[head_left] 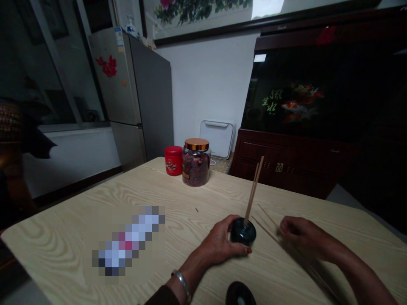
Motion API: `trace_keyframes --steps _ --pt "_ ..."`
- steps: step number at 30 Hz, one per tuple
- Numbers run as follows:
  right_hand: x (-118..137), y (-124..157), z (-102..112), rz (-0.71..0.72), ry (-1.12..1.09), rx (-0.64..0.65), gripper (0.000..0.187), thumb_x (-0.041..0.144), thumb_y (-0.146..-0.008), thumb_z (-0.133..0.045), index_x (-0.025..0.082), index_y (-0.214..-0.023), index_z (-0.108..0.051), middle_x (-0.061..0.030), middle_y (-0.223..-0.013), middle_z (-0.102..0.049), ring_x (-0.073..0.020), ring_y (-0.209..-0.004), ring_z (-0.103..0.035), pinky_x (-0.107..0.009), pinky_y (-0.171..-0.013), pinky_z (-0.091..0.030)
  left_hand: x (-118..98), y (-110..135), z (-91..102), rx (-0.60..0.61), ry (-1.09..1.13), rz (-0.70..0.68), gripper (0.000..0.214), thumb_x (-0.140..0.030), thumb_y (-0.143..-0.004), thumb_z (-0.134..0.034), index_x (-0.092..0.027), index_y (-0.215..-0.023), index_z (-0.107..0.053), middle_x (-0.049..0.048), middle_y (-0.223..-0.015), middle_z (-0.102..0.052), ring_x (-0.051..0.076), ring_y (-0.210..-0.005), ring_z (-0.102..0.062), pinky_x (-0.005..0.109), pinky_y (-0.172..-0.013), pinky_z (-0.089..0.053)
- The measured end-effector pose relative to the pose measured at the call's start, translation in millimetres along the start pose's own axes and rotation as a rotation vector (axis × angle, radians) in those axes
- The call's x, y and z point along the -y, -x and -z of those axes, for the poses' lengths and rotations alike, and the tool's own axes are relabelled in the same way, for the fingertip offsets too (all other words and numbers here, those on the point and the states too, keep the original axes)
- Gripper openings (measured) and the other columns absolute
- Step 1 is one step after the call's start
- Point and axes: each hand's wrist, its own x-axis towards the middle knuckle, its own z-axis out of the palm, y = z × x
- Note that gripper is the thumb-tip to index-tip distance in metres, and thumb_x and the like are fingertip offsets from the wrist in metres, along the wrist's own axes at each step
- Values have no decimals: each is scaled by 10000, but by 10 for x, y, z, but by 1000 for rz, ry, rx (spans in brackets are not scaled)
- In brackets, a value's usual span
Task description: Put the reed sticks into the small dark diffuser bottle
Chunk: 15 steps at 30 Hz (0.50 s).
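The left hand (216,245) is closed in a grip round a squat dark pot (244,234), fingers on its far side and thumb on the near side; the pot sits low on the desk (143,192), and this hold presumably steadies it against tipping under the tall upright sticks (254,190) that rise from its mouth, leaning slightly right. The right hand (302,235) is beside it, fingers curled and tips drawn together; a thin stick (266,214) runs up to those fingertips, but blur leaves me unable to tell whether it is pinched or merely lies beneath them. Longer thin sticks (267,231) slant under the right forearm towards the near edge, probably put on that side to be within easy reach; a dark round piece (240,293) lies nearest the wearer, partly cut off by the frame.

Farther out, a pixelated, elongated item (127,241) is on the left, well apart from both hands; a red jar (173,161) and a copper-lidded glass jar (196,167) stand together by the far edge, perhaps set back to leave working room; behind are a white panel-like device (216,137) and a refrigerator (152,93).
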Motion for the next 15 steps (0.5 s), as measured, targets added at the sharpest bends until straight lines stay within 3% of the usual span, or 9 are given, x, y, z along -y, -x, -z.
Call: trace_keyframes --steps 3,5,8,11,15 --pt "158 57 240 59 -368 -138 273 438 -763 -703 195 -888 -721 -35 -736 -686 -177 -658 -595 -275 -566 -457 6 12 3 -11 -20 -8 705 -267 -580 -908 -195 -1224 -630 34 -1127 -692 232 -1051 -609 302 -912 -452" --pt "342 105 350 38 -602 -349 375 493 -715 -772 206 -952 -725 -44 -801 -702 -174 -689 -604 -262 -557 -467 24 11 2 -17 -33 -6 727 -281 -572 -914 -199 -1235 -626 36 -1142 -686 237 -1063 -602 308 -921 -449" --pt "659 168 371 43 -875 -650 372 483 -652 -840 234 -904 -722 -29 -852 -700 -157 -733 -611 -223 -555 -475 40 2 2 -20 -44 1 753 -295 -566 -918 -201 -1251 -619 38 -1148 -683 239 -1058 -598 311 -916 -450" --pt "895 205 274 79 -958 -803 329 442 -660 -851 247 -893 -725 -21 -869 -693 -150 -761 -619 -205 -559 -479 28 -2 8 -15 -42 -1 748 -295 -574 -914 -203 -1253 -615 34 -1143 -684 237 -1059 -597 309 -916 -449" --pt "1010 215 145 103 -828 -853 280 428 -741 -806 254 -945 -724 -16 -898 -699 -132 -709 -606 -226 -586 -491 8 15 17 -14 -39 4 742 -298 -580 -911 -199 -1253 -613 31 -1136 -683 235 -1061 -600 302 -914 -447"
